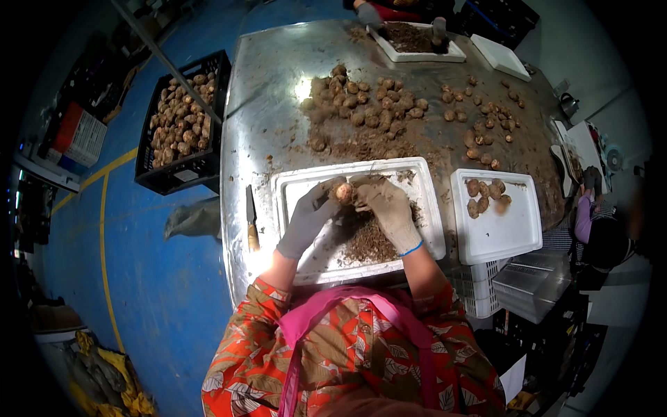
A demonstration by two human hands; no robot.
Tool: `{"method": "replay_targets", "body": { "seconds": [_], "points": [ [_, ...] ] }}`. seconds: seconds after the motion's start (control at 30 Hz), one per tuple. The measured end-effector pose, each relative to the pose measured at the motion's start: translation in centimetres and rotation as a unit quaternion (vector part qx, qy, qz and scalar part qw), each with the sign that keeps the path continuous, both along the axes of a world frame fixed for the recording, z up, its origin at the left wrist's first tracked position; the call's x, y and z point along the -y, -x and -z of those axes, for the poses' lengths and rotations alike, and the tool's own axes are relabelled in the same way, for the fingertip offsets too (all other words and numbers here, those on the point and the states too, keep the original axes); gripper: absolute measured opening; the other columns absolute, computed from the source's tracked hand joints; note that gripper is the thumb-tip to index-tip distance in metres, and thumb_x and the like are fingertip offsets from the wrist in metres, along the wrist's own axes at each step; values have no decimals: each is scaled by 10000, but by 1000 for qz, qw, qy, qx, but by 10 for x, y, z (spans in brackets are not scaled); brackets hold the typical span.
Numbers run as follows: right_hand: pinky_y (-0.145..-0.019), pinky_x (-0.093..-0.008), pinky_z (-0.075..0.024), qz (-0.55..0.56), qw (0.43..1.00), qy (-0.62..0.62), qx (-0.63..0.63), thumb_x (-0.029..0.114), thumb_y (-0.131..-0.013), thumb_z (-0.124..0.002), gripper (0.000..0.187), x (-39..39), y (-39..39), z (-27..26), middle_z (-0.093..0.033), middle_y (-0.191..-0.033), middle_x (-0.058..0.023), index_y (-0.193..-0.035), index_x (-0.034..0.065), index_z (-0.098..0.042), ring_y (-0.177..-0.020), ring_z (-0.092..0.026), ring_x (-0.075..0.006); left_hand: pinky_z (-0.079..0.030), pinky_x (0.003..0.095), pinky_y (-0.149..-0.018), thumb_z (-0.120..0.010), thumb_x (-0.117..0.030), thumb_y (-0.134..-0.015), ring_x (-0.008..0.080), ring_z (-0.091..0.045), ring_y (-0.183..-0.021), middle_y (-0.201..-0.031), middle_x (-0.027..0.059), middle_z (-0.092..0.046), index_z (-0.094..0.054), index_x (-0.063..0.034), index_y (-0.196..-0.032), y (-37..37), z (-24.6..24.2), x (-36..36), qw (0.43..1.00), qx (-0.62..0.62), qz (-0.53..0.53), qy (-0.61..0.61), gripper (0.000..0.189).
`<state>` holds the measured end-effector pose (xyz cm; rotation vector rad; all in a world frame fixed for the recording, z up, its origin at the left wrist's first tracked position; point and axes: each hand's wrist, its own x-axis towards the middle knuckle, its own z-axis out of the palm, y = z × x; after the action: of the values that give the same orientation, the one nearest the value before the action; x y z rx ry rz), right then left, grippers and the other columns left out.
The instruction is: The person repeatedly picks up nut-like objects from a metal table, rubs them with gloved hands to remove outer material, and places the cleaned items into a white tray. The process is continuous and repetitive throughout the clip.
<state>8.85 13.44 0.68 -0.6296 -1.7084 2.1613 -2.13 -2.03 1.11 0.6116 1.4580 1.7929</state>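
My left hand (pixel 316 211), in a grey glove, holds a small hairy corm (pixel 343 193), probably taro, with its pale pinkish end facing up. My right hand (pixel 386 207), in an off-white glove with a blue cuff edge, has curled fingers at the corm's right side; whether they grip it is hidden. Both hands are over a white foam tray (pixel 312 274) at the table's near edge. Brown fibrous scraps (pixel 371 242) lie in the tray under my right hand. Left of the tray rests a knife (pixel 251 219) with a wooden handle.
Piled corms (pixel 372 104) and loose dirt cover the metal table (pixel 266 94) beyond the tray. Several corms sit in a second foam tray (pixel 500 234) at right. A black crate (pixel 177 174) of corms stands left. Co-workers are at the far side (pixel 370 14) and right (pixel 586 208).
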Motion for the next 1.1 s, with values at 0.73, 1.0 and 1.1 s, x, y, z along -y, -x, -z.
{"method": "replay_targets", "body": {
  "seconds": [0.73,1.0,1.1],
  "points": [
    [-852,-322,-516,-59,994,-94,-21,289,-890,-647,310,-3,5,-3,-696,-1033,-142,-1127,97,-702,-931,-667,-246,-490,275,-906,-691,-47,-845,113,-599,-1020,-1145,58,-637,-498,20,-1369,5,-1,11,996,-63,55,37,563],
    [-726,-465,-523,-152,847,-504,71,379,-909,-605,342,7,15,-35,-673,-818,-203,-843,60,-708,-815,-670,-368,-484,260,-864,-710,91,-761,113,-594,-963,-1092,56,-635,-249,-46,-1550,8,3,15,993,-40,114,-10,924],
    [-706,-473,-514,-112,841,-526,59,326,-924,-597,316,9,14,-30,-656,-802,-209,-830,34,-678,-787,-657,-393,-475,251,-867,-695,74,-749,111,-590,-955,-1076,51,-637,-219,-41,-1560,7,4,19,992,-39,121,-16,947]
  ]
}}
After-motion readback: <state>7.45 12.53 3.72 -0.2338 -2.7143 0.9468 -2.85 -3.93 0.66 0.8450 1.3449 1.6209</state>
